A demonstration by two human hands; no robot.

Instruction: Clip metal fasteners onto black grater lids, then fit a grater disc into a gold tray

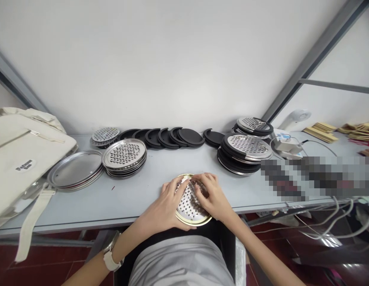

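Observation:
A round perforated metal disc (188, 204) with a gold-coloured rim is tilted over the table's front edge, close to my body. My left hand (166, 204) wraps round its left side, thumb under the lower rim and fingertips on the top. On the disc's upper right, my right hand (212, 196) has its fingers bent, with fingertips pressing on the surface. Part of the disc is hidden under both hands. A stack of perforated discs (124, 155) and a stack of plain metal discs (75, 169) are to the left. Black round pieces (192, 137) lie in a row behind.
On the right stand stacks of grater discs with black rims (250, 147). A smaller perforated stack (105, 135) is at the back left. A cream bag (26, 159) fills the left end, its strap hanging over the edge. Cables, a white adapter (287, 145) and wooden pieces (321, 131) lie right.

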